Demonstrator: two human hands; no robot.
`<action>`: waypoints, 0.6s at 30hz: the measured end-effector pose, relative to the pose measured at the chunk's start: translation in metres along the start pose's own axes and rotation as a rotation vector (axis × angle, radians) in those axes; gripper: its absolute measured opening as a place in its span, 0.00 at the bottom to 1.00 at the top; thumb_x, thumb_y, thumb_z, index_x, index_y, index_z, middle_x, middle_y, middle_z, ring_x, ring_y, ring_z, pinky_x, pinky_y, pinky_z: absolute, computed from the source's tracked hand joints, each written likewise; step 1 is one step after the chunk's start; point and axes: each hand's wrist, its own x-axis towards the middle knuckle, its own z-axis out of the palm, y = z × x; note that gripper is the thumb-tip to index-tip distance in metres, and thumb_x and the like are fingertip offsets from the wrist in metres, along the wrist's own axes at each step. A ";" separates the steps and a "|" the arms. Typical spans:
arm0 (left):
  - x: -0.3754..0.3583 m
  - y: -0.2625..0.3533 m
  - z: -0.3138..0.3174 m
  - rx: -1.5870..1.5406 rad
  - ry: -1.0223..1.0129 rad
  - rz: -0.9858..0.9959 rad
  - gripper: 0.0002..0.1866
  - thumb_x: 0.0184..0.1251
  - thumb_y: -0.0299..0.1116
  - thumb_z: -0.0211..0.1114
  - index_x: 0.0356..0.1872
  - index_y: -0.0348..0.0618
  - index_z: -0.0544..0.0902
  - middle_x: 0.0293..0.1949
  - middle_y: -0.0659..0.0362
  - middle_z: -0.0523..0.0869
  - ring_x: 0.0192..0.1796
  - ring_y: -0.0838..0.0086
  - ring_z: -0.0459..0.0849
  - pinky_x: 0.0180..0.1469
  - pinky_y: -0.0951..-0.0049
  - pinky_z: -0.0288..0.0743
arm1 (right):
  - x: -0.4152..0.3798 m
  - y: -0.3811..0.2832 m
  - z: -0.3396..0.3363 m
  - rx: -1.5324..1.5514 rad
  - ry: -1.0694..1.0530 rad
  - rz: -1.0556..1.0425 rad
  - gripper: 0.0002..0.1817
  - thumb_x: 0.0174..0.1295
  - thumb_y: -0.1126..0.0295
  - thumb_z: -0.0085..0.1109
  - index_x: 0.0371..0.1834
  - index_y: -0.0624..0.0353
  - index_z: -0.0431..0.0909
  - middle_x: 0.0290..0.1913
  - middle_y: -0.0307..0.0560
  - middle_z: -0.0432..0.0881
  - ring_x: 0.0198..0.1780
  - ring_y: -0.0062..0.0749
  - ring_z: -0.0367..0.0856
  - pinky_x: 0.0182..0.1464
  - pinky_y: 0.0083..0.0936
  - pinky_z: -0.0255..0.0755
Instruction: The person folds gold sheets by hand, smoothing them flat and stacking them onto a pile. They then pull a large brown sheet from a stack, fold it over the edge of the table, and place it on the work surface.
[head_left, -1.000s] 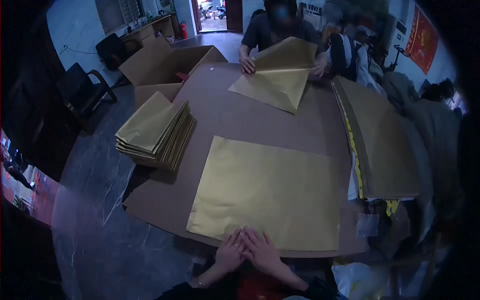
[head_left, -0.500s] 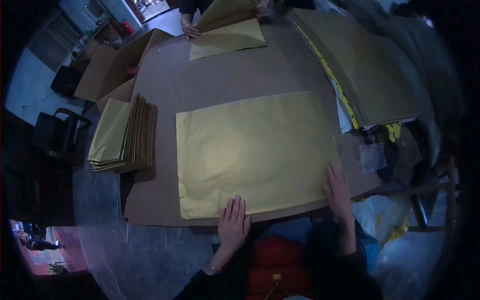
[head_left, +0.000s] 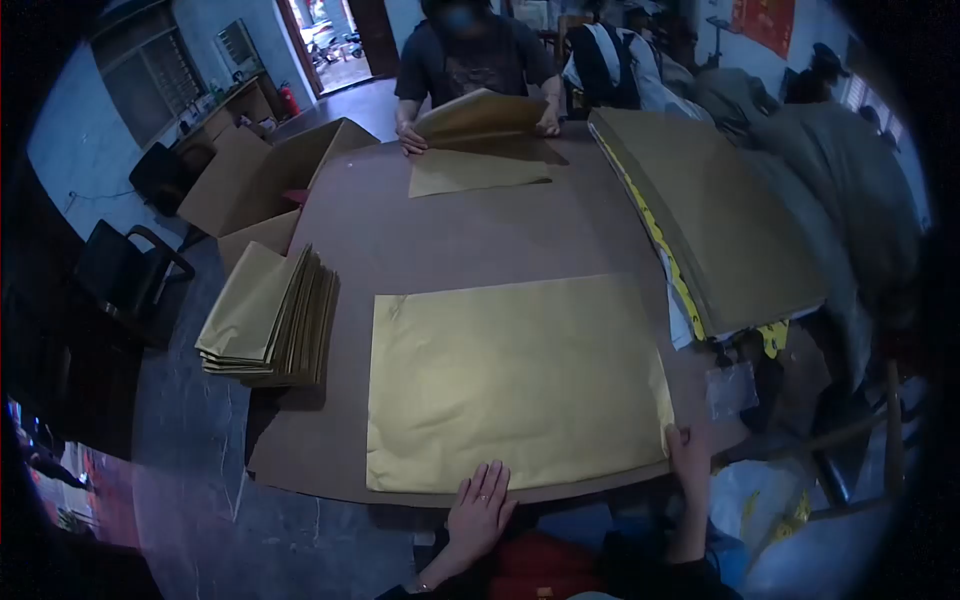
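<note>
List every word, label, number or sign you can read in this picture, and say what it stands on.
None can be read.
Red hanging on the far wall: marks too blurred to read.
Yellow strip beside the big stack: print too small.
Gold sheet under the hands: no print visible.

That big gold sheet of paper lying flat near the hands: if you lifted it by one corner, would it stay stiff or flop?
The large gold paper sheet would probably flop: it looks thin and faintly wrinkled. The gold sheet held by the person opposite bends in a curve. It likely slides easily on the brown cardboard tabletop, given its sheen.
</note>
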 end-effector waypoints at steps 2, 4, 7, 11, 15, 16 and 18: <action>0.000 0.001 -0.003 -0.030 0.004 0.003 0.31 0.63 0.42 0.61 0.66 0.44 0.64 0.67 0.53 0.65 0.66 0.58 0.66 0.62 0.54 0.63 | 0.012 -0.002 -0.004 0.037 -0.018 -0.084 0.21 0.61 0.56 0.57 0.41 0.67 0.72 0.29 0.57 0.77 0.32 0.50 0.77 0.35 0.42 0.69; 0.002 0.002 -0.005 0.030 0.027 -0.003 0.30 0.63 0.44 0.60 0.65 0.44 0.66 0.66 0.55 0.67 0.66 0.61 0.67 0.62 0.57 0.63 | 0.012 -0.024 -0.024 0.054 -0.233 0.096 0.20 0.62 0.56 0.57 0.37 0.68 0.73 0.27 0.55 0.77 0.27 0.46 0.75 0.32 0.40 0.68; -0.002 0.001 0.001 0.055 0.049 0.004 0.29 0.64 0.46 0.58 0.64 0.45 0.68 0.65 0.57 0.69 0.65 0.64 0.68 0.63 0.59 0.63 | 0.012 -0.002 -0.008 0.165 -0.084 0.015 0.21 0.63 0.56 0.57 0.35 0.69 0.75 0.27 0.52 0.78 0.26 0.39 0.74 0.33 0.34 0.68; 0.001 -0.001 0.000 0.075 0.024 0.001 0.28 0.64 0.46 0.58 0.63 0.44 0.69 0.65 0.56 0.70 0.65 0.64 0.68 0.62 0.59 0.63 | 0.010 -0.002 -0.008 0.301 -0.093 0.005 0.21 0.62 0.57 0.58 0.39 0.70 0.75 0.30 0.46 0.79 0.29 0.34 0.76 0.34 0.32 0.69; -0.001 -0.001 0.003 0.020 0.037 0.011 0.29 0.64 0.44 0.59 0.64 0.45 0.67 0.66 0.55 0.67 0.66 0.62 0.66 0.63 0.58 0.61 | 0.012 0.010 -0.002 0.443 -0.291 0.204 0.20 0.64 0.59 0.56 0.48 0.66 0.73 0.37 0.44 0.81 0.33 0.32 0.79 0.36 0.33 0.72; -0.002 -0.001 0.004 -0.005 0.030 0.005 0.30 0.64 0.43 0.59 0.66 0.45 0.66 0.67 0.55 0.65 0.68 0.61 0.64 0.64 0.56 0.60 | 0.004 0.005 0.004 1.012 -0.281 0.242 0.19 0.66 0.60 0.53 0.51 0.64 0.72 0.42 0.45 0.81 0.39 0.32 0.79 0.41 0.33 0.73; -0.002 -0.001 0.000 -0.028 0.028 0.030 0.28 0.63 0.43 0.60 0.63 0.47 0.69 0.67 0.55 0.66 0.68 0.61 0.64 0.64 0.55 0.58 | -0.012 -0.013 0.009 1.834 -0.239 0.450 0.20 0.70 0.63 0.46 0.60 0.60 0.68 0.56 0.48 0.77 0.55 0.35 0.76 0.57 0.34 0.71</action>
